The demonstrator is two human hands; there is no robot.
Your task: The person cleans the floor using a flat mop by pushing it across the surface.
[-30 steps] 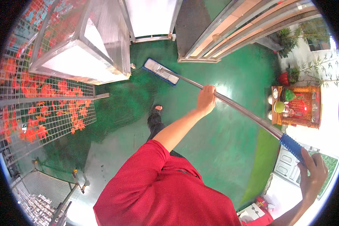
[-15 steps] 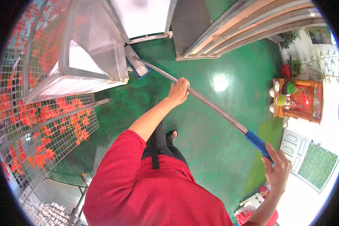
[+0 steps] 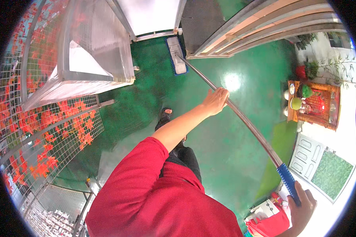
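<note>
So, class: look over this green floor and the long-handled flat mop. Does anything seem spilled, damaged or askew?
Nothing stands out. The flat mop head lies flat on the glossy green floor. The left hand grips the metal pole midway; the right hand holds its blue grip. The bright patch is reflected light, not a spill.

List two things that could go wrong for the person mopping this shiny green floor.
1. The mop head lies in a narrow gap beside the stairs; it might jam there.
2. The green floor gleams as if wet, and a sandalled foot stands on it, so a slip is possible.
</note>
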